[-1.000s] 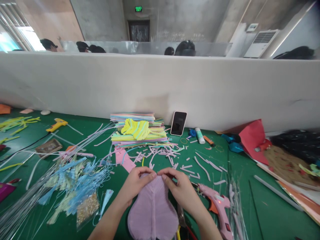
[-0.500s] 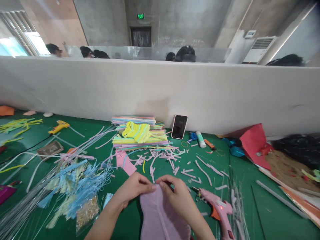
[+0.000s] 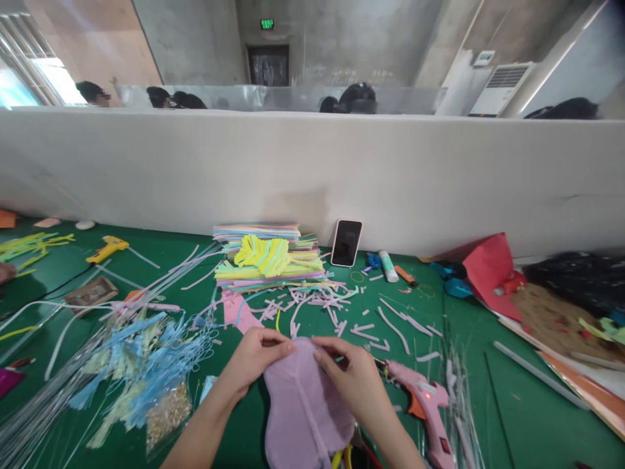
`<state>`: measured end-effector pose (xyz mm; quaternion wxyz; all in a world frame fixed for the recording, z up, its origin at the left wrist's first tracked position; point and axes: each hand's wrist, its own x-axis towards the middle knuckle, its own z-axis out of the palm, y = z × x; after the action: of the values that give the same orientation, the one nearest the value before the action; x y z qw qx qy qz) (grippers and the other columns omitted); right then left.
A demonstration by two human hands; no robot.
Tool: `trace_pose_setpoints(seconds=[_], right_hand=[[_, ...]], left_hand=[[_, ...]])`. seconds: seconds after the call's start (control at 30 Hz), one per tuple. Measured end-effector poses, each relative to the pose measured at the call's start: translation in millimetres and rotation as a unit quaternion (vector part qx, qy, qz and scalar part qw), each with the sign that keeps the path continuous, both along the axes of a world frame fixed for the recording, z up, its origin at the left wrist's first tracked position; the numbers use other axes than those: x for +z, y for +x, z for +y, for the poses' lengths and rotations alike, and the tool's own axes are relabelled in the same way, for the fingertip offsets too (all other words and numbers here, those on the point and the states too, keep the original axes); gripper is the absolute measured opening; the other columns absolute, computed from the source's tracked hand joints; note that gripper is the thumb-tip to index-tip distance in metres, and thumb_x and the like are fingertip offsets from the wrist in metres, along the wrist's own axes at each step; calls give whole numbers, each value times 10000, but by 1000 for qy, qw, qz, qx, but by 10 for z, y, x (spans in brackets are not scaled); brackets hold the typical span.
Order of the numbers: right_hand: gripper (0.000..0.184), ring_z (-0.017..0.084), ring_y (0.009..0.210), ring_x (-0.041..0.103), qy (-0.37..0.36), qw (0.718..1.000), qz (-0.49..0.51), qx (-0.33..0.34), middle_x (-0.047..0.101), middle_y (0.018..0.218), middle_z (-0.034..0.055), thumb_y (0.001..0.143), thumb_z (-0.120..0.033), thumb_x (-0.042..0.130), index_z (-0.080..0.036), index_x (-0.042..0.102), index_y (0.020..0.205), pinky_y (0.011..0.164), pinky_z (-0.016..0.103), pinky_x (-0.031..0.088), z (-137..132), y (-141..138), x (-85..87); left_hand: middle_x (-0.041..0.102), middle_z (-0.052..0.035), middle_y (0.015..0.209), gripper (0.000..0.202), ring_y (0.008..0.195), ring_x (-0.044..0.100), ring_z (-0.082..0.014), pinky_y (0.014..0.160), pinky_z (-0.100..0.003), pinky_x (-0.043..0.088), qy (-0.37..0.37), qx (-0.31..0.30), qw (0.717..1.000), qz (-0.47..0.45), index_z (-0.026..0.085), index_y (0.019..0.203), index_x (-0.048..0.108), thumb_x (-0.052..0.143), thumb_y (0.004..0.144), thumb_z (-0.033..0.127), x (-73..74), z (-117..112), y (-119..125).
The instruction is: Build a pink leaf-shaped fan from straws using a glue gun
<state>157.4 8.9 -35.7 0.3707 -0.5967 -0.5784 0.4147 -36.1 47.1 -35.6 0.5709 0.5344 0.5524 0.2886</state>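
A flat light-purple petal-shaped piece point(image 3: 297, 397), with a raised rib running down its middle, is stretched between my hands in the lower middle. My left hand point(image 3: 261, 361) pinches its upper left edge between thumb and fingers. At the upper right edge my right hand point(image 3: 344, 371) grips it the same way. To the right of my right hand lies a pink hot glue gun point(image 3: 422, 400) with an orange trigger and a small lit light. Yellow and red tool handles point(image 3: 347, 456) show partly from under the piece's lower end.
Purple pipe-cleaner offcuts point(image 3: 332, 306) lie scattered beyond my hands. Behind them are bundled coloured strips point(image 3: 258, 280) and a leaning phone point(image 3: 346, 242). Blue tassels point(image 3: 161, 365), a bag of gold beads point(image 3: 168, 413) and wires point(image 3: 43, 417) fill the left; a white partition point(image 3: 415, 182) stands behind.
My hands and the purple piece have risen slightly and shifted left, and more of its lower end shows. Tool handles have come into view below it. The camera view has shifted slightly.
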Motion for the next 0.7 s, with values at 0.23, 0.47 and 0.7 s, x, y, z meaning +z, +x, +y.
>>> trace_pose_setpoints(seconds=[0.23, 0.47, 0.7], right_hand=[[310, 256, 1003, 692, 25, 999, -20, -21, 737, 1077, 72, 838, -285, 533, -200, 745, 1048, 894, 383, 531, -94, -27, -53], [351, 253, 979, 701, 35, 997, -66, -15, 724, 1107, 93, 862, -257, 506, -175, 709, 1136, 862, 352, 544, -164, -122, -85], [435, 236, 1051, 676, 13, 999, -23, 35, 688, 1182, 86, 864, -174, 419, -147, 641, 1236, 894, 354, 532, -224, -142, -67]], left_hand=[[717, -53, 707, 271, 669, 564, -174, 618, -252, 382, -8, 20, 999, -32, 138, 710, 761, 774, 642, 400, -33, 35, -60], [700, -48, 680, 249, 646, 545, -157, 596, -239, 361, -11, 34, 998, -47, 124, 703, 760, 784, 627, 360, -13, 34, -52], [688, -38, 668, 246, 634, 550, -148, 603, -237, 368, -26, 49, 996, -64, 118, 700, 746, 797, 606, 340, -15, 45, -108]])
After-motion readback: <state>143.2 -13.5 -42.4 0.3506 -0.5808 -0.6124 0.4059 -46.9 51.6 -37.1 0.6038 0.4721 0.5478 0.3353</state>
